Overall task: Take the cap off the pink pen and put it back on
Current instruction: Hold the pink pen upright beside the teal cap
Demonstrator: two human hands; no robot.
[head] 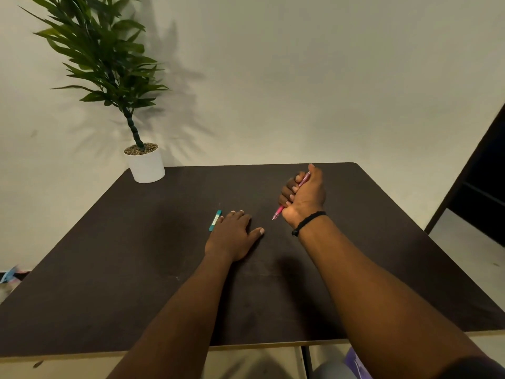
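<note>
My right hand (306,196) is closed in a fist around the pink pen (279,212), held above the dark table (136,255). The pen's bare pointed tip sticks out below the fist, toward me and to the left; its other end shows above the fingers. The pen's cap is not visible. My left hand (235,235) lies flat on the table, palm down, fingers spread, holding nothing. A teal pen-like object (215,220) lies on the table right beside the left fingertips.
A white pot (146,166) with a tall green plant stands at the table's far left corner against the wall. A dark doorway or furniture edge (481,173) is at the right. The table's front edge runs close to my body.
</note>
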